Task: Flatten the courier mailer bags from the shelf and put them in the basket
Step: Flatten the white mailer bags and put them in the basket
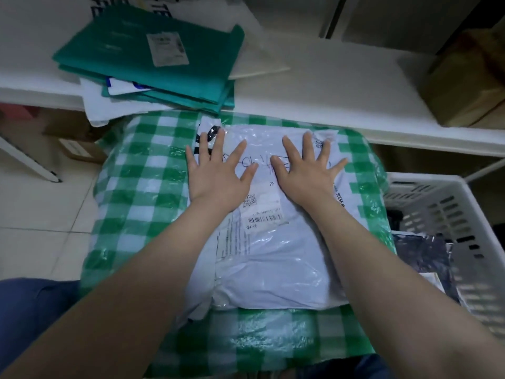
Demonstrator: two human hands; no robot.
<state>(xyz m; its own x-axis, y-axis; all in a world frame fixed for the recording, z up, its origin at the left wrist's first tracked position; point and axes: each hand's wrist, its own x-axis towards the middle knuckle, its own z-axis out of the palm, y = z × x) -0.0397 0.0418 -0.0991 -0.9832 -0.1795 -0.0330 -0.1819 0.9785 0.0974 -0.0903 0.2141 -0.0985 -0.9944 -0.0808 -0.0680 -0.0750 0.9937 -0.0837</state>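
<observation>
Two open hands are lying flat on a white mailer bag at the centre of the head view. The left hand and the right hand are resting side by side on its far end, fingers spread and straight, gripping nothing. The bag is lying on a green checked surface, with creases and trapped air showing in its near half. At upper left, a stack of teal mailer bags is waiting on the white shelf. At the right edge, the white basket is standing just beside the checked surface, with a dark bag lying inside. The flattening seems to be under way. Pressing with whole palms and sweeping from the middle toward the edges should be driving the air out, with one hand pinning the slippery plastic.
</observation>
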